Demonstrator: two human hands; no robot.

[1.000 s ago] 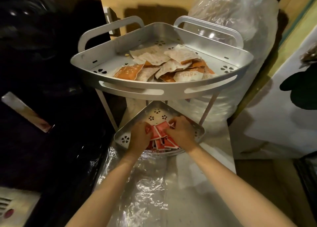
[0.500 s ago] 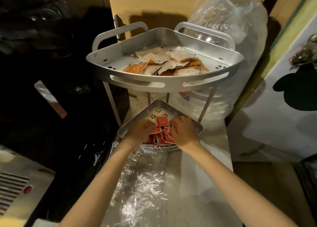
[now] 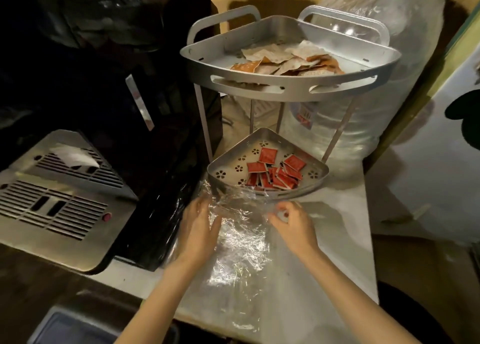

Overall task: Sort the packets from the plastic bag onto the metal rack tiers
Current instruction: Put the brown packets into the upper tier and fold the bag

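Two hands on the clear plastic bag [image 3: 239,242]: left hand [image 3: 198,229] lies flat, fingers spread, on its left edge; right hand [image 3: 292,225] pinches its right edge. Red packets [image 3: 275,171] sit just beyond both, in the lower rack tier [image 3: 315,185]; orange-and-white packets [image 3: 285,60] fill the upper tier [image 3: 259,87].

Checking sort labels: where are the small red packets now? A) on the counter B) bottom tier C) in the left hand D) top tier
B: the red packets lie in a pile in the bottom tier of the rack; the top tier holds orange and white ones.
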